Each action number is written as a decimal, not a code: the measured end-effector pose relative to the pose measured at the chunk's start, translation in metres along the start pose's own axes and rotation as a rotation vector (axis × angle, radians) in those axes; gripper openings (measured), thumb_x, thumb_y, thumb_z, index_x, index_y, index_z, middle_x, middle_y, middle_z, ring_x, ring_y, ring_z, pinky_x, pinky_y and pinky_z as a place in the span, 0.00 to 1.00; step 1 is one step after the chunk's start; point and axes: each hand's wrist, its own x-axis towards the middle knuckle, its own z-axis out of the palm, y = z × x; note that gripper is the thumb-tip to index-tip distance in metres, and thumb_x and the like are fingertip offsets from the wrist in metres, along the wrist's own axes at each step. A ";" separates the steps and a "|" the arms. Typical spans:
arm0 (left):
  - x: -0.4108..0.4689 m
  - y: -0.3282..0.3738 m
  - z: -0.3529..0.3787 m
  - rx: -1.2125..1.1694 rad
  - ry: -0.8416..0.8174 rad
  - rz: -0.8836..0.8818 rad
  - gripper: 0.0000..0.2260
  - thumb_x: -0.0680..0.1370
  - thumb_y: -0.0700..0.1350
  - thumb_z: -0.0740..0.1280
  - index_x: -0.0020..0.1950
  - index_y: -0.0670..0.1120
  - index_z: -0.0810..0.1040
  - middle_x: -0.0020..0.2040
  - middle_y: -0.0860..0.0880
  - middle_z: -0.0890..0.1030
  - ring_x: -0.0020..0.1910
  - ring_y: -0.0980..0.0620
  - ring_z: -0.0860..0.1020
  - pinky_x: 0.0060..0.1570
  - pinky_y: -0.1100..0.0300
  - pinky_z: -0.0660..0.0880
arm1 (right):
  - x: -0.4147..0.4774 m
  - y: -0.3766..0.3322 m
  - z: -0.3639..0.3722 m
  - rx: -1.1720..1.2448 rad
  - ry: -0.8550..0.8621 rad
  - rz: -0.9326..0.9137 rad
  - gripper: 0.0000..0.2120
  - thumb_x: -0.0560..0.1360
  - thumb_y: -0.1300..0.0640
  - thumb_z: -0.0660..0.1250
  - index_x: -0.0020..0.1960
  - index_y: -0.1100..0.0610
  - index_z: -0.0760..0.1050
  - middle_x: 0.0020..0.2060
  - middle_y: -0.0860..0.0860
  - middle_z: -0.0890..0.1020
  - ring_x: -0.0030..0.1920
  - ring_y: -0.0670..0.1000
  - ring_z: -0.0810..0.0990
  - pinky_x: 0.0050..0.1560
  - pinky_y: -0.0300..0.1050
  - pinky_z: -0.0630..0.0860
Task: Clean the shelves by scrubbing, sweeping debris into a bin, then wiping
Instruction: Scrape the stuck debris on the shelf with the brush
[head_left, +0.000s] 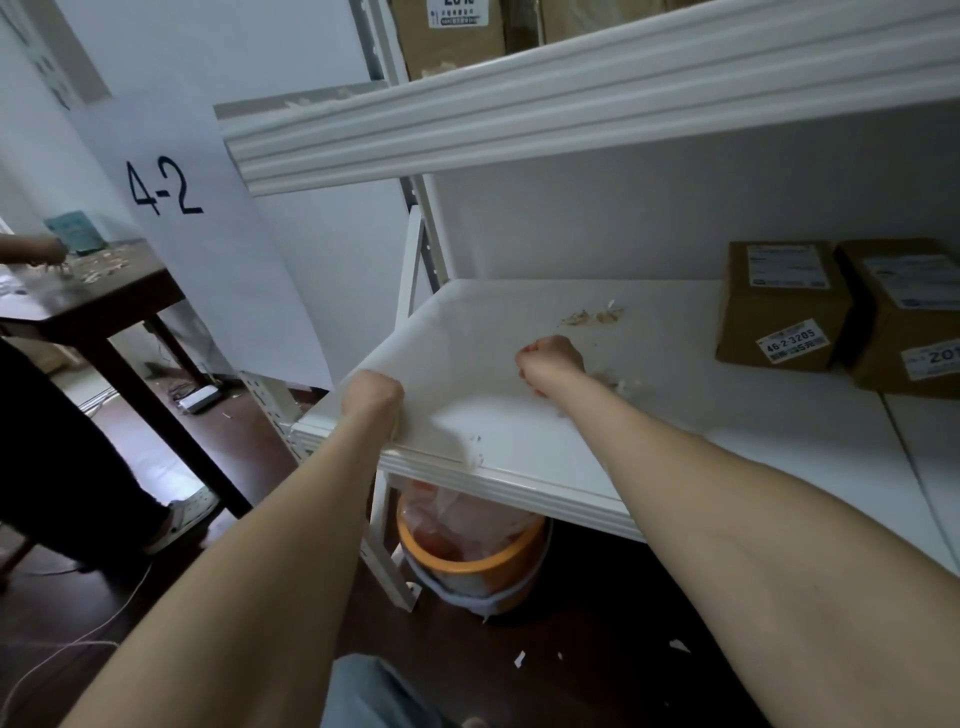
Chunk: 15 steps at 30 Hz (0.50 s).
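Head view: left hand (372, 401) curls over the shelf (675, 415) edge, right hand (550, 361) fisted, contents hidden — a hasty sweep could scatter debris (592, 316) past the bin (470, 564)

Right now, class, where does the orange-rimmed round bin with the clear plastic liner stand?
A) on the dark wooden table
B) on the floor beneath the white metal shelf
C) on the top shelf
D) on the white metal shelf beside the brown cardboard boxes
B: the orange-rimmed round bin sits on the dark floor, directly under the front edge of the white metal shelf.
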 end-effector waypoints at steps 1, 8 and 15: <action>-0.004 0.000 0.001 -0.005 -0.039 -0.017 0.17 0.81 0.40 0.57 0.67 0.35 0.71 0.65 0.38 0.74 0.63 0.40 0.74 0.55 0.55 0.74 | -0.002 0.000 -0.002 0.004 0.001 0.005 0.14 0.74 0.55 0.62 0.54 0.61 0.79 0.52 0.58 0.83 0.53 0.58 0.82 0.53 0.53 0.80; -0.063 0.038 0.042 -0.078 -0.202 0.082 0.15 0.80 0.38 0.57 0.32 0.42 0.64 0.27 0.44 0.71 0.38 0.47 0.74 0.32 0.58 0.73 | 0.000 0.001 -0.020 0.035 0.040 0.007 0.14 0.73 0.56 0.61 0.53 0.60 0.79 0.50 0.58 0.84 0.51 0.57 0.83 0.52 0.53 0.81; -0.100 0.075 0.094 -0.150 -0.386 0.232 0.14 0.82 0.45 0.56 0.45 0.37 0.75 0.37 0.37 0.76 0.41 0.38 0.80 0.34 0.54 0.73 | 0.005 0.013 -0.057 -0.004 0.102 0.008 0.17 0.73 0.55 0.60 0.56 0.62 0.79 0.53 0.59 0.82 0.52 0.59 0.82 0.51 0.51 0.80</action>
